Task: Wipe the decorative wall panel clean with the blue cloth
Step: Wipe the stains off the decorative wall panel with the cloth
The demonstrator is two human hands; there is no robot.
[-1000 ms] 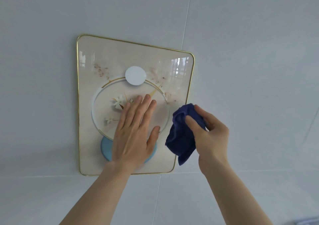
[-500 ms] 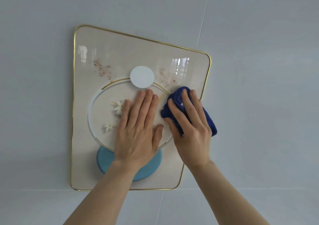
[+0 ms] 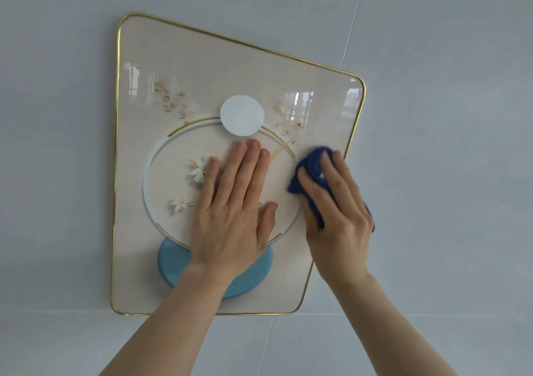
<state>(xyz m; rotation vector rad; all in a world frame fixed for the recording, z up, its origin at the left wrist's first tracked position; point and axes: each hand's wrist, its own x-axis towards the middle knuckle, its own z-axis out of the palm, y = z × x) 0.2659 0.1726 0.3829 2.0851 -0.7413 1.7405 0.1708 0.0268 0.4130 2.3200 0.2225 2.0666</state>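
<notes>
- Two hands are on the glossy cream decorative wall panel with its thin gold rim (image 3: 117, 150): the left hand (image 3: 233, 205) lies flat and open, fingers together, over the printed ring and white flowers; the right hand (image 3: 337, 211) presses a bunched dark blue cloth (image 3: 313, 162) against the panel's right side, just inside the rim, fingers spread over it rather than curled round it.
- Soft and light, the cloth should fold under the palm; it handles best kept wadded beneath the fingers so no loose corner drags.
- Mirror-like reflections suggest a hard, smooth, slippery face, probably fragile if knocked, so even pressure seems wiser than scrubbing.
- Brownish specks (image 3: 170, 99) sit upper left and near the upper right; whether they are dirt or print I cannot tell.
- Pale grey tiled wall (image 3: 447, 116) surrounds the panel; only the bracing left hand blocks the middle.
</notes>
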